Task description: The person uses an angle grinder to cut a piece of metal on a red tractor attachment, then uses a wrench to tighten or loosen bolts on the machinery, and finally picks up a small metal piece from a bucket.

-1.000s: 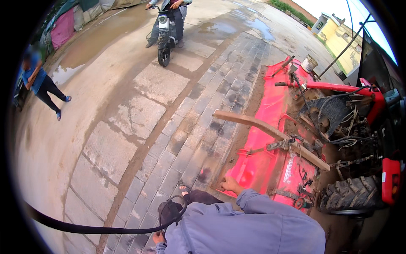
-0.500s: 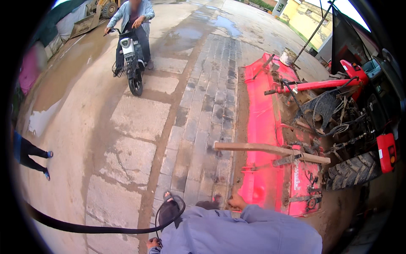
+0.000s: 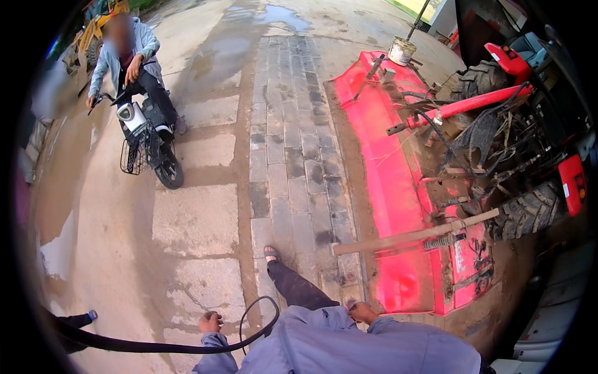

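Note:
My left hand [image 3: 210, 321] hangs low beside my body over the concrete slabs, its fingers loosely bent and nothing visible in them. A black cable [image 3: 205, 338] loops close by it, in front of my grey-blue jacket [image 3: 367, 343]. My right hand [image 3: 362, 312] is at my right side, nearest to the red tiller attachment [image 3: 398, 274]. The fingers of that hand are small and partly blurred, so a grip does not show. One sandalled foot [image 3: 271, 254] is set forward on the grey brick strip [image 3: 293, 187].
A person [image 3: 134, 59] sits astride a white and black electric scooter [image 3: 146, 134] ahead on the left. A long metal bar [image 3: 417, 238] juts from the tiller toward the bricks. Right of it stands a tractor with a large tyre [image 3: 529, 212]. Puddles [image 3: 59, 249] lie left.
My view has shifted forward along the bricks. The scooter and rider look closer and farther left. My left hand has swung forward, and one leg is now stretched ahead.

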A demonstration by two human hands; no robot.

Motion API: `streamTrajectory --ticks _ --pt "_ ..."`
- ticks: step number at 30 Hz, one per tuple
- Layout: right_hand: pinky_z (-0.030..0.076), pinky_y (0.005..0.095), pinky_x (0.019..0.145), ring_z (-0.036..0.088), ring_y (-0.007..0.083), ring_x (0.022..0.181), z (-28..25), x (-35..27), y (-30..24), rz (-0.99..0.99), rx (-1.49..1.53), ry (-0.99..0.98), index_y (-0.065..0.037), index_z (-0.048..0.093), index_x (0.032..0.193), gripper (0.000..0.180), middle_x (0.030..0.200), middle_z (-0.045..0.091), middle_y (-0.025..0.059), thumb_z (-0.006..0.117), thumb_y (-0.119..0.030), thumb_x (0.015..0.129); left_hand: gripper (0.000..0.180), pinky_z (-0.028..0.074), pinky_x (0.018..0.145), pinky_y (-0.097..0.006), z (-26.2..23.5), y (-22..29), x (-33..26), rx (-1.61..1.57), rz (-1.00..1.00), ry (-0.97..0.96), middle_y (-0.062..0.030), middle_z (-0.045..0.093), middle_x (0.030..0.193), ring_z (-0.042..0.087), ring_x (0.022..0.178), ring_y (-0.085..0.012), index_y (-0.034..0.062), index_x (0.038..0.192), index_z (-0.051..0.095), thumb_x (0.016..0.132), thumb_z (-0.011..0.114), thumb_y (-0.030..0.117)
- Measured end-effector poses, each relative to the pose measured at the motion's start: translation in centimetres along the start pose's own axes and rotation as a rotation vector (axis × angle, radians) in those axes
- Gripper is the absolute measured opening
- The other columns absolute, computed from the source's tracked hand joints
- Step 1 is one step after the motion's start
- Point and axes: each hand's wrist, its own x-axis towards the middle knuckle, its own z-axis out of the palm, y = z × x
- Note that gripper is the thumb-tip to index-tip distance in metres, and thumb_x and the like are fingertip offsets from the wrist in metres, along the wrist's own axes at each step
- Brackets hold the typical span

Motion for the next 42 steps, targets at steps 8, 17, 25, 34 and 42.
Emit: streamTrajectory --ticks 8,17,25,34,42 --pt "0.051 0.0331 0.053 0.065 0.0188 0.052 -12.7 12.5 -24.9 -0.331 0.030 0.276 0.001 0.070 0.069 0.021 0.061 0.066 0.0113 0.063 -0.018 0.073 0.024 0.053 0.053 -0.033 3.9 5.3 7.9 0.199 -0.060 -0.008 -0.0159 0.070 0.075 0.068 0.064 -0.0222 -0.0020 0.091 0.070 0.079 0.067 0.019" --pt "0.051 0.0315 0.055 0.067 0.0184 0.058 -26.2 21.6 -48.6 -0.359 0.357 0.304 0.001 0.069 0.079 0.018 0.065 0.067 0.0116 0.063 -0.016 0.076 0.039 0.053 0.077 -0.036 7.4 15.1 22.8 0.689 0.049 -0.096 -0.0177 0.072 0.086 0.070 0.083 -0.0251 0.0030 0.097 0.074 0.075 0.072 0.035" --pt "0.050 0.0325 0.051 0.065 0.0193 0.052 -29.0 28.4 -48.5 -0.072 0.389 0.320 0.001 0.071 0.075 0.020 0.060 0.066 0.0120 0.065 -0.018 0.073 0.020 0.053 0.053 -0.033 22.4 40.0 42.7 0.405 -0.162 -0.192 -0.0133 0.069 0.073 0.066 0.059 -0.0188 -0.0015 0.087 0.069 0.082 0.061 0.016" --pt "0.053 0.0375 0.069 0.069 0.0262 0.071 -36.2 29.1 -55.5 0.276 0.385 0.195 -0.003 0.074 0.084 0.029 0.075 0.069 0.0162 0.065 -0.028 0.072 0.023 0.045 0.043 -0.028 43.4 72.4 64.4 0.358 0.197 -0.345 -0.0127 0.068 0.077 0.063 0.056 -0.0185 -0.0021 0.098 0.063 0.082 0.058 0.012" --pt "0.052 0.0351 0.056 0.066 0.0230 0.057 -56.0 43.9 -66.4 0.017 0.412 0.285 0.000 0.071 0.080 0.027 0.068 0.068 0.0139 0.062 -0.024 0.073 0.016 0.047 0.042 -0.029 55.5 80.8 69.5 0.443 0.183 -0.382 -0.0135 0.067 0.074 0.064 0.054 -0.0203 -0.0027 0.090 0.064 0.080 0.059 0.009"
